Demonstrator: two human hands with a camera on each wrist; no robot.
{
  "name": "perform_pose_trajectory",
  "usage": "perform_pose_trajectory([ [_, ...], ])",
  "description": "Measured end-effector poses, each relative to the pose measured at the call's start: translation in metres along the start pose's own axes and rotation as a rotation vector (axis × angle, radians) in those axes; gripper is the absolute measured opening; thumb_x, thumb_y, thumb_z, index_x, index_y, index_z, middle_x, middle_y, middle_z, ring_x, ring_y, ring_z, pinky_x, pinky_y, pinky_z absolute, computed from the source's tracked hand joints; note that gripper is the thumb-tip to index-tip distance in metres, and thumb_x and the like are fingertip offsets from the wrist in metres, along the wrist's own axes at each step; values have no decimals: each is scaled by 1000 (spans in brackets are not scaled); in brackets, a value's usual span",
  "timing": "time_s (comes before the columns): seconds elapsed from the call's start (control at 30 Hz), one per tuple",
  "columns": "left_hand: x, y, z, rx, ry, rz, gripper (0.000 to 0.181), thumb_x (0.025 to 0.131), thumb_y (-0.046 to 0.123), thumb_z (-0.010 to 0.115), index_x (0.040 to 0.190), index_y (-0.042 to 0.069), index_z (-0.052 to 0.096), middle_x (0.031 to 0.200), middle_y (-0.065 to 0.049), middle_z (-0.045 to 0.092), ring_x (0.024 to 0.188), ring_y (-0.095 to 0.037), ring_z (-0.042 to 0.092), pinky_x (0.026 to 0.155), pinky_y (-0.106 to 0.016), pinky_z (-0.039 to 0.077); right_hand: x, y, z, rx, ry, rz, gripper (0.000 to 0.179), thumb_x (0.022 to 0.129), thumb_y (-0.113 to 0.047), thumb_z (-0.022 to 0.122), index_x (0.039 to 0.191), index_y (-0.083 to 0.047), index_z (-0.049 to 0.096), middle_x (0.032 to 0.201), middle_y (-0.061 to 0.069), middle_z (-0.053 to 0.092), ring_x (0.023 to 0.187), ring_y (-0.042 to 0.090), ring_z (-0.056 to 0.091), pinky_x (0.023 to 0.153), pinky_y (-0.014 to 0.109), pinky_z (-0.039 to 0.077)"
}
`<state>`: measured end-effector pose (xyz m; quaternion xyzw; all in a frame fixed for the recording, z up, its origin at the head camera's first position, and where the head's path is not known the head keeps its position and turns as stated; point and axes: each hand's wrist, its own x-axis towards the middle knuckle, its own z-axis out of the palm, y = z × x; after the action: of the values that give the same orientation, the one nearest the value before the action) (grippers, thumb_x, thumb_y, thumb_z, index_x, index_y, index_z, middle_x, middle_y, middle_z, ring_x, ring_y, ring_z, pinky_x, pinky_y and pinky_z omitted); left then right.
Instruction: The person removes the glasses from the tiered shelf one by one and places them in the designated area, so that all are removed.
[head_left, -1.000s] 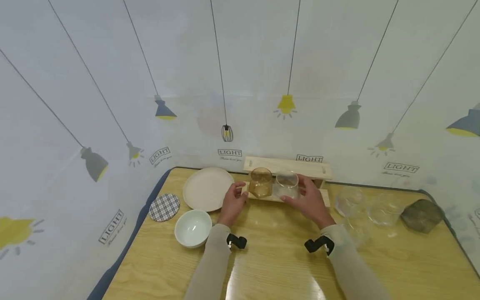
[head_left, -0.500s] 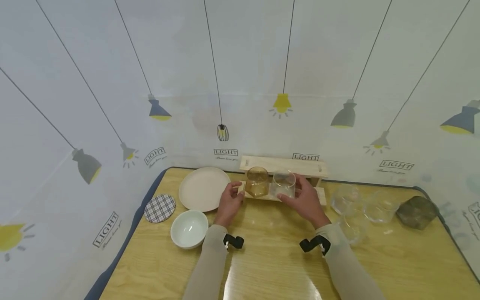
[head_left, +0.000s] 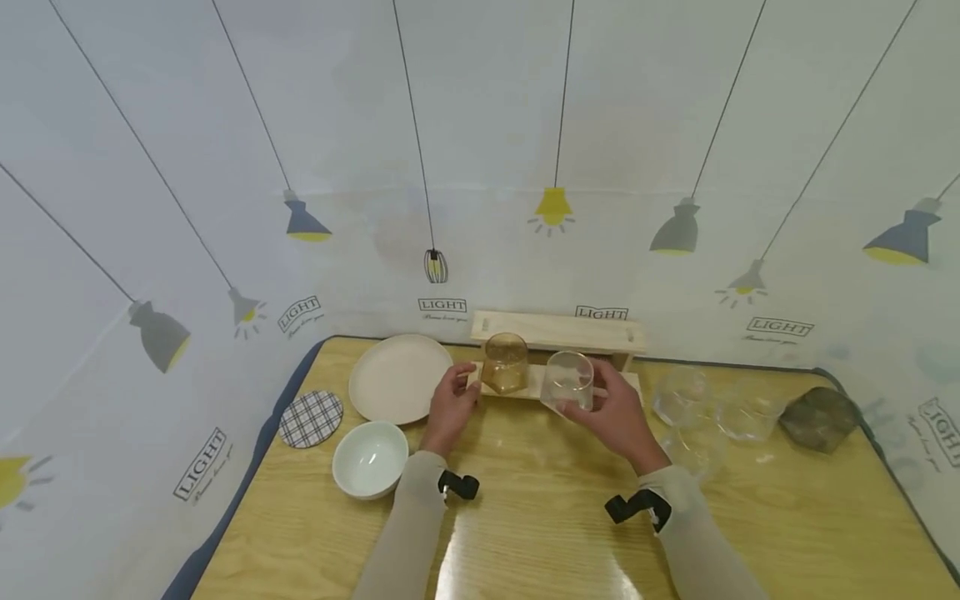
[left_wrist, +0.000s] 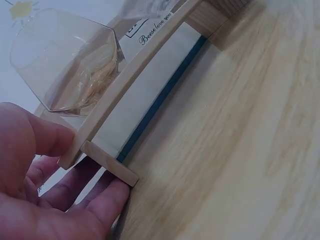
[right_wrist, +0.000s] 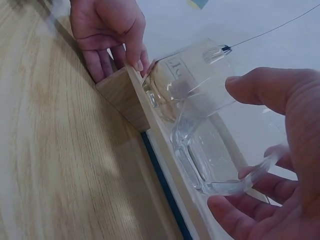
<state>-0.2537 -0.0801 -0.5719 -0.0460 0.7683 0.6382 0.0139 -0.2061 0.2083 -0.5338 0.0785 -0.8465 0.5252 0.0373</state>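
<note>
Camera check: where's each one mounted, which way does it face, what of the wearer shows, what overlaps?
Head: on the head, facing forward and down over the table to the wall; both sleeves, left hand and right hand show.
Left wrist: on the left wrist, facing the wooden stand and amber glass; part of the left hand shows, gripping the stand's end.
Right wrist: on the right wrist, facing across the clear glass toward that end; both hands show.
Shared: both wrist views include the left hand, stand and amber glass.
</note>
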Motion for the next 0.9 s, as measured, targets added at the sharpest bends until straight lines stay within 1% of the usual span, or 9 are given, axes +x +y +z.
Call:
perform_pose_trajectory([
  [0.1,0,-2,0,-1,13,-6,35,104,20,67,139,18,64,139,-15,65,131,-31,61,100,-45,54,-9,-4,-3,21,-1,-8,77,87,-38,89,152,-23,50,140,15,62,120,44,69,86,43,64],
  [0.23,-1,-5,-1,-2,20,-14,34,104,20,67,137,19,65,142,-14,65,135,-32,59,104,-49,52,-20,-12,-9,32,1,-22,75,87,-32,89,151,-22,52,137,14,63,118,41,70,84,35,63],
  [0.4,1,-6,0,-8,19,2,32,104,20,68,137,19,66,143,-15,64,135,-33,60,103,-50,53,-28,-20,-22,-4,38,-41,76,86,-29,90,152,-21,53,135,13,64,119,32,68,89,30,61],
  [0.5,2,-5,-1,-6,17,11,32,105,20,67,137,19,65,142,-15,65,133,-33,61,103,-49,54,-34,-24,-31,-49,72,-56,77,86,-30,90,153,-21,53,135,10,66,122,25,64,94,24,57],
  [0.67,2,-6,0,2,-2,34,32,105,20,66,137,19,65,141,-15,65,131,-33,63,99,-47,56,-48,-23,-48,-119,122,-105,77,88,-28,89,155,-26,52,133,5,68,118,0,59,92,15,53],
  [0.73,3,-5,0,4,-9,37,32,105,21,66,137,19,64,142,-15,64,132,-34,63,98,-47,56,-53,-22,-56,-136,141,-126,76,88,-25,89,155,-25,52,133,4,67,116,-8,56,91,13,52],
  [0.8,2,-4,0,6,-11,29,32,106,21,65,137,19,64,143,-15,63,133,-34,62,99,-46,56,-58,-23,-63,-140,157,-135,76,87,-21,89,154,-22,53,132,6,67,116,-11,55,89,10,51],
  [0.9,2,-3,-2,7,-5,16,32,105,22,66,137,21,64,141,-14,64,129,-32,64,94,-43,57,-65,-24,-74,-141,181,-146,77,87,-15,89,154,-18,53,134,8,65,116,-12,54,89,7,50],
])
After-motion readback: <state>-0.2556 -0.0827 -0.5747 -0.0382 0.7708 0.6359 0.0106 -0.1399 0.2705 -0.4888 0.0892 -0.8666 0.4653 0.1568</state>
